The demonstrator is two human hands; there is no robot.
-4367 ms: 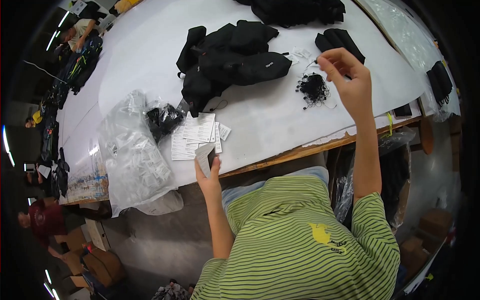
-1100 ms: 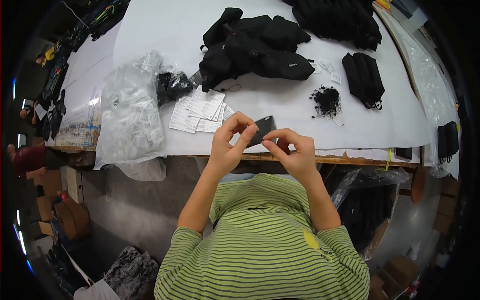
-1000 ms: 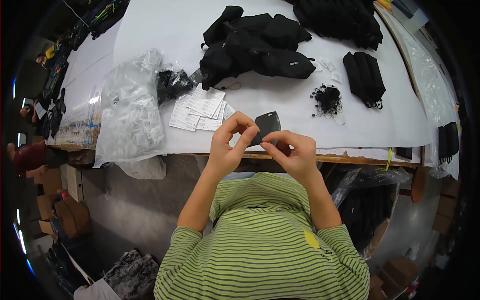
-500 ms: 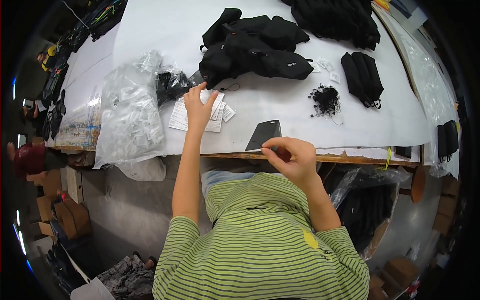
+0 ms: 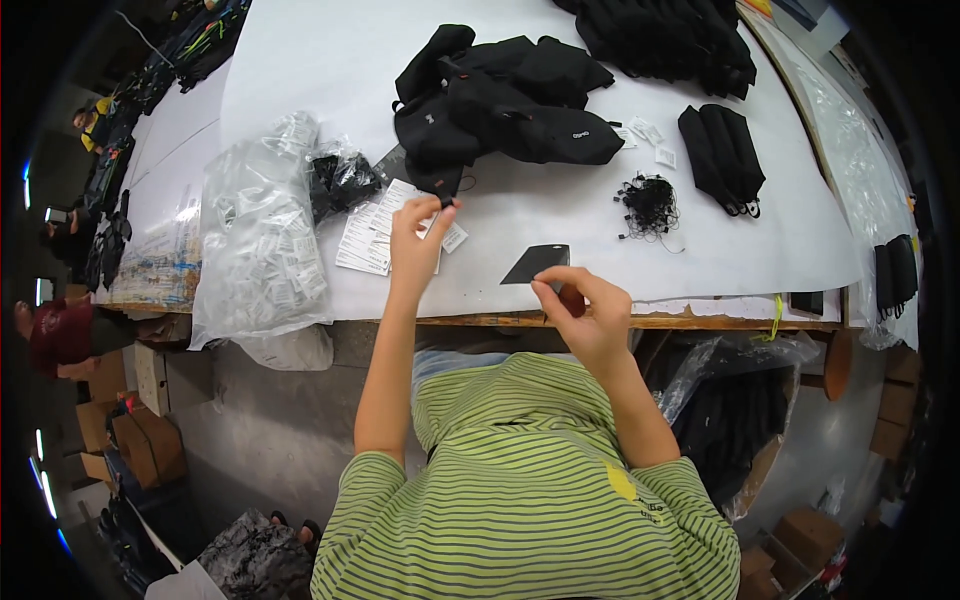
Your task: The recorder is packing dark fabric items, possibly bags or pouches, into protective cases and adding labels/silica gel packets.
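My left hand (image 5: 415,240) pinches the near end of a black fabric pouch (image 5: 440,175), drawing it out from a heap of black pouches (image 5: 530,110) on the white-covered table. Under and beside that hand lie printed white paper slips (image 5: 366,235). My right hand (image 5: 590,310), closer to the table's front edge, holds a flat black hang tag (image 5: 535,264) by its near edge between thumb and forefinger. Whether a string is also in those fingers is too small to tell.
A clear plastic bag of white labels (image 5: 262,240) lies at left, beside a smaller bag of black pieces (image 5: 342,180). To the right sit a tangle of black tag strings (image 5: 648,205), small white labels (image 5: 645,130), stacked black pouches (image 5: 722,158) and a larger pile (image 5: 665,45).
My left hand has come nearer and slightly right, closing on the end of a black pouch and pulling it toward me. The tag in my right hand has shifted slightly right.
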